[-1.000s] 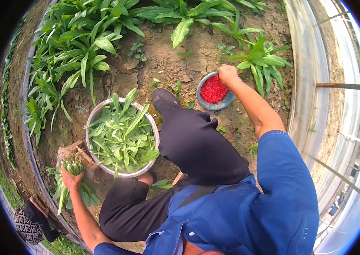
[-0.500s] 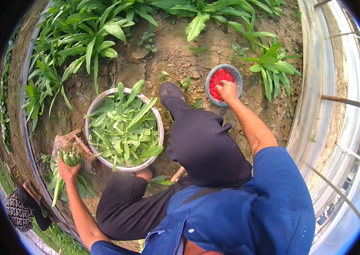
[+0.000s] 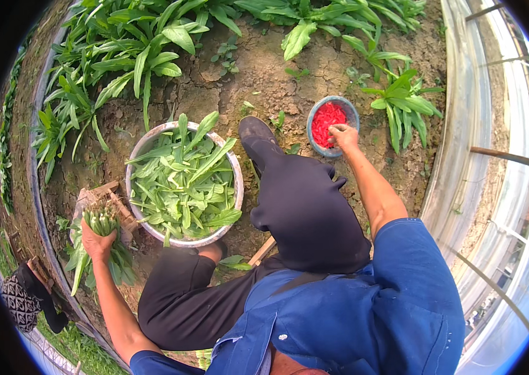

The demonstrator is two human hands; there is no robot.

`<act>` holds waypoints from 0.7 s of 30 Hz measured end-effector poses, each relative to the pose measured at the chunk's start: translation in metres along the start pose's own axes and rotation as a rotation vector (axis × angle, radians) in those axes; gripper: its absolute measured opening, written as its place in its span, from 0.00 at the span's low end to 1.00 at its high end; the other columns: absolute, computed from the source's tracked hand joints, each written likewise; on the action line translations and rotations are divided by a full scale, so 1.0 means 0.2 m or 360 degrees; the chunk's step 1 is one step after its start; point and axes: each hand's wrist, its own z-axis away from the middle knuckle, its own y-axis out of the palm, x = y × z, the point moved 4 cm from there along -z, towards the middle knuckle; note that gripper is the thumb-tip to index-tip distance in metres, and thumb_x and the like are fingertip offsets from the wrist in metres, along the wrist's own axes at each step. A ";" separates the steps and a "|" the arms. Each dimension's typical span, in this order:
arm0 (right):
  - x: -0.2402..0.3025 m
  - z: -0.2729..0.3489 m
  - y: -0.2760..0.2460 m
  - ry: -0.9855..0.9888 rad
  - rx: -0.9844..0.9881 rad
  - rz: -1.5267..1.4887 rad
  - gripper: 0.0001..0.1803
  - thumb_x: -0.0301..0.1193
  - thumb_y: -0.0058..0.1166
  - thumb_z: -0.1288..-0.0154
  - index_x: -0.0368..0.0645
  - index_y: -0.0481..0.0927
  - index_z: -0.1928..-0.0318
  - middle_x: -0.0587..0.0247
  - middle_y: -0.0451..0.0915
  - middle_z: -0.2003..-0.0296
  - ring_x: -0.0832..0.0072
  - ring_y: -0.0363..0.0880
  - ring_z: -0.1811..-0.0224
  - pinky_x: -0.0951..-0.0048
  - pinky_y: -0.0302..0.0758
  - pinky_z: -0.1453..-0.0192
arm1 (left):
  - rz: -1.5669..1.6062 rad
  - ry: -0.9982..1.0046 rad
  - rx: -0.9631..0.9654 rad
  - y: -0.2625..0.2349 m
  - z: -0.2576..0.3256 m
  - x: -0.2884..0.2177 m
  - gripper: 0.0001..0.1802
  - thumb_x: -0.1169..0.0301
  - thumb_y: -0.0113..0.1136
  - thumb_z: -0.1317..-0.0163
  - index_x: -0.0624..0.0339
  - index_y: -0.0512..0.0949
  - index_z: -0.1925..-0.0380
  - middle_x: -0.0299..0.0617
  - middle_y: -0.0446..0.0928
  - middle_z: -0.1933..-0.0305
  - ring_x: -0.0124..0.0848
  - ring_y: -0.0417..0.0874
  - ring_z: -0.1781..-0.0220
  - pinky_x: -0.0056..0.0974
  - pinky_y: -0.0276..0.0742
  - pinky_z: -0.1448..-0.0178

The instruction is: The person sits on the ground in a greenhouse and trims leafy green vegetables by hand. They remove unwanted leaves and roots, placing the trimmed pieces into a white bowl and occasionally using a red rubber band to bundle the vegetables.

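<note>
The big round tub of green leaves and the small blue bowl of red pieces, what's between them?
In the head view: the person's dark shoe and black trouser leg, plus brown cracked soil and small green sprouts.

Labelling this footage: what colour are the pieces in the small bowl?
The pieces are bright red, clearest in head view.

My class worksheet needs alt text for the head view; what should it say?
A person's left hand grips a bunch of leafy greens beside a pale round tub of loose leaves, while the right hand is at a blue bowl of red pieces on soil.
</note>
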 end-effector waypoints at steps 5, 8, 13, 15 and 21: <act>-0.02 0.01 -0.03 0.0092 -0.0048 0.0006 0.10 0.30 0.63 0.35 0.36 0.85 0.58 0.60 0.88 0.67 0.74 0.87 0.74 0.73 0.81 0.72 | 0.0009 0.0026 -0.0005 0.00 -0.01 -0.04 0.49 0.62 0.79 0.64 0.52 0.70 0.36 0.47 0.82 0.48 0.49 0.84 0.47 0.46 0.77 0.42; -0.03 0.02 -0.02 0.0228 -0.0021 -0.0295 0.09 0.30 0.60 0.34 0.38 0.83 0.58 0.61 0.88 0.66 0.74 0.88 0.72 0.72 0.81 0.71 | 0.0043 0.0003 0.0021 0.00 -0.01 -0.04 0.49 0.62 0.79 0.64 0.52 0.70 0.36 0.47 0.83 0.49 0.49 0.85 0.49 0.47 0.78 0.43; 0.02 0.07 -0.02 0.0350 0.0258 -0.0574 0.08 0.31 0.59 0.33 0.41 0.82 0.58 0.63 0.87 0.66 0.73 0.88 0.68 0.71 0.82 0.66 | 0.0089 -0.0033 0.0032 -0.01 0.00 0.02 0.49 0.62 0.80 0.65 0.53 0.70 0.38 0.49 0.84 0.50 0.53 0.85 0.50 0.49 0.78 0.45; 0.10 0.12 0.06 0.0265 0.0402 -0.0530 0.16 0.29 0.60 0.33 0.37 0.77 0.47 0.60 0.87 0.64 0.71 0.88 0.68 0.69 0.85 0.64 | 0.0008 0.0019 -0.0004 -0.03 0.01 0.02 0.50 0.62 0.81 0.68 0.51 0.70 0.38 0.49 0.83 0.51 0.54 0.84 0.50 0.49 0.79 0.46; 0.85 0.30 0.49 -0.0114 0.0950 0.0032 0.19 0.29 0.55 0.29 0.32 0.76 0.42 0.56 0.87 0.61 0.70 0.89 0.69 0.73 0.84 0.68 | -0.0054 -0.0060 0.0043 0.05 -0.02 0.05 0.58 0.59 0.82 0.74 0.54 0.67 0.35 0.48 0.79 0.42 0.51 0.78 0.39 0.49 0.72 0.34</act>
